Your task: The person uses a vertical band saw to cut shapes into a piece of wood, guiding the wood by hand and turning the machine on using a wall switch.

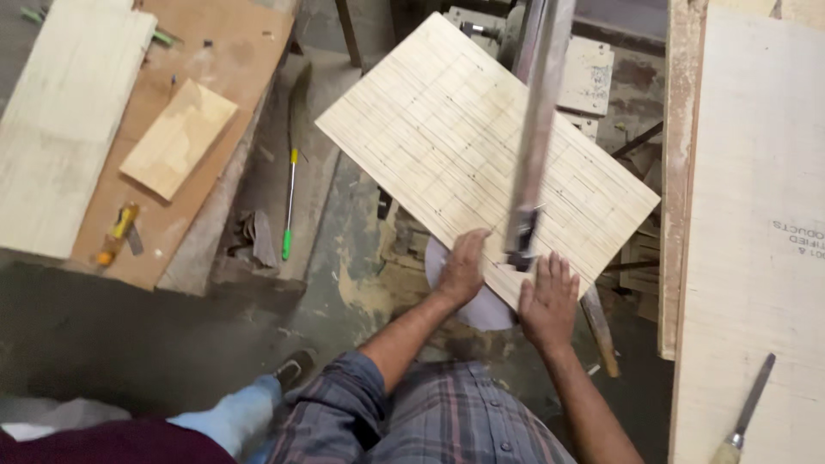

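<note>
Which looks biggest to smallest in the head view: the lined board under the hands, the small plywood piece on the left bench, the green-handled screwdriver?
1. Lined board
2. Plywood piece
3. Screwdriver, longer but far slimmer

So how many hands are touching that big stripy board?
2. The left hand presses the board at its near edge; the right hand lies flat beside it, just right of the saw blade.

floor [344,258]: stained concrete | workbench [206,51]: brown, left | light: dim
</note>
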